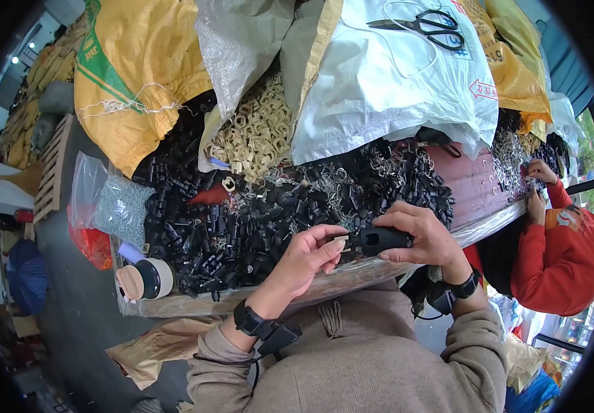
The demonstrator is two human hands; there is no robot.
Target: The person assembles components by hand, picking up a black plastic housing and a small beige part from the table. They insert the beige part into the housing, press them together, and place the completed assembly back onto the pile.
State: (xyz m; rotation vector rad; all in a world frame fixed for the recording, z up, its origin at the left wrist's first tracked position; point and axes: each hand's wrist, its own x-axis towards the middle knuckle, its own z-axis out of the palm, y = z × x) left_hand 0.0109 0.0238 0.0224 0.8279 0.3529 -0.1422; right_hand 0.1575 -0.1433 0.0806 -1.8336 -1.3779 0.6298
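Observation:
Over the front edge of the work table, my right hand [417, 235] is wrapped round a black plastic cylindrical housing [374, 240] with a square opening in its side. My left hand [315, 253] pinches a small cream-coloured piece [343, 242] at the housing's left end, its fingertips touching or nearly touching that end. The exact shape of the small piece is partly hidden by my fingers. Beneath and beyond both hands spreads a heap of black plastic parts [242, 237] mixed with shiny metal clips.
Cream U-shaped parts [255, 131] spill from a sack at the back. Black scissors [424, 29] lie on a white sack [386, 89]. A cup [151, 279] and a bag of small grey parts [121, 205] stand at the left. A co-worker in red [562, 255] handles parts at the right.

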